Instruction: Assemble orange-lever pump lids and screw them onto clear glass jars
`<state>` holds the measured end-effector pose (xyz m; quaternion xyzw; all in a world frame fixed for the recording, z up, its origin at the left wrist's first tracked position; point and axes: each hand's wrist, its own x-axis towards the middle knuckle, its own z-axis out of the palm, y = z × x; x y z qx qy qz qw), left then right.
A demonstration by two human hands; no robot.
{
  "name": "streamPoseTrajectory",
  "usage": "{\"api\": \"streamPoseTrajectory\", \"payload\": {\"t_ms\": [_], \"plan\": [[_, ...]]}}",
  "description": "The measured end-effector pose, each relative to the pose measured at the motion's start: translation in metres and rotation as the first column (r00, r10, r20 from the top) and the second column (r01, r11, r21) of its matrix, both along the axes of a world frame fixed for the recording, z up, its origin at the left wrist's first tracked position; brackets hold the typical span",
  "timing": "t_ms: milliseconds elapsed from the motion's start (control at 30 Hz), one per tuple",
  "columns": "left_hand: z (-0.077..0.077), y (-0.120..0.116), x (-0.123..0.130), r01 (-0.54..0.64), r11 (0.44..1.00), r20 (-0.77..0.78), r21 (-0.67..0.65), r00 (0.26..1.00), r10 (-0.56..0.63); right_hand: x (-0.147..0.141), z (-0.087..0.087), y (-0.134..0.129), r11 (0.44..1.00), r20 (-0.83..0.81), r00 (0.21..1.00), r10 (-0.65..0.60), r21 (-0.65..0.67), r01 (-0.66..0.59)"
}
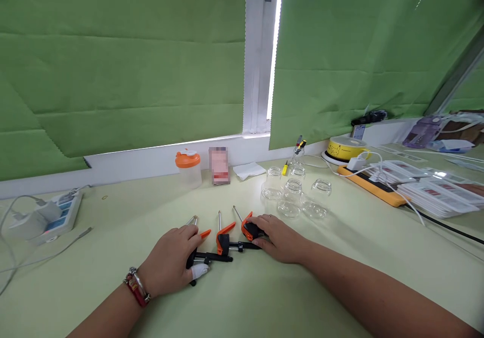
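Observation:
Black-and-orange clamp-like tools lie in a row on the pale green table. My left hand (172, 257), with white wrapping on its thumb, is closed around the leftmost clamp (214, 257), hiding much of it. In the middle, another clamp (224, 240) lies between my hands, its thin metal rod pointing away from me. My right hand (278, 237) has its fingers and thumb around the black part of the right clamp (247, 227), whose orange lever and metal rod stick out.
Several clear glass jars (290, 199) stand right of centre, one behind holding screwdrivers (295, 154). Farther back are an orange-lidded cup (188, 169) and folded white paper (248, 171). Power strips (64, 214) and cables lie left and right; stacked white cases (438, 197) sit far right.

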<state>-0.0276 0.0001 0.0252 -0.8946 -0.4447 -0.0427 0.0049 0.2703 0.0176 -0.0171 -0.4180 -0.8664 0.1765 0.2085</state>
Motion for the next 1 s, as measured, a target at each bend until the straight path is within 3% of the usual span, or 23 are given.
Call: {"api": "streamPoseTrajectory", "payload": {"t_ms": [400, 600, 667, 733, 800, 867, 933, 1000], "plan": [[-0.002, 0.0, -0.001, 0.011, 1.0, 0.018, 0.024, 1.0, -0.011, -0.002, 0.002, -0.001, 0.999, 0.008, 1.0, 0.012, 0.031, -0.012], [-0.008, -0.004, 0.0, 0.057, 0.994, 0.276, 0.094, 0.958, -0.081, -0.005, 0.005, -0.002, 0.988, -0.06, 0.998, -0.02, 0.149, 0.029], [-0.009, -0.012, 0.009, 0.05, 0.999, 0.437, -0.006, 0.898, -0.043, -0.009, 0.007, -0.005, 0.969, -0.084, 0.996, -0.001, 0.247, 0.022], [-0.01, -0.024, 0.022, 0.064, 0.977, 0.624, -0.205, 0.778, 0.079, -0.016, 0.01, -0.011, 0.925, -0.1, 0.994, 0.045, 0.381, -0.003], [-0.01, -0.035, 0.039, 0.192, 0.879, 0.768, -0.437, 0.588, 0.254, -0.024, 0.013, -0.02, 0.859, -0.096, 0.988, 0.117, 0.51, -0.052], [-0.01, -0.044, 0.053, 0.339, 0.755, 0.812, -0.561, 0.4, 0.424, -0.033, 0.014, -0.03, 0.797, -0.061, 0.978, 0.198, 0.59, -0.125], [-0.008, -0.049, 0.063, 0.385, 0.679, 0.781, -0.625, 0.32, 0.536, -0.039, 0.014, -0.037, 0.747, -0.003, 0.965, 0.262, 0.635, -0.2], [-0.007, -0.051, 0.067, 0.39, 0.646, 0.753, -0.656, 0.293, 0.589, -0.043, 0.012, -0.04, 0.719, 0.047, 0.954, 0.296, 0.647, -0.255]]}}
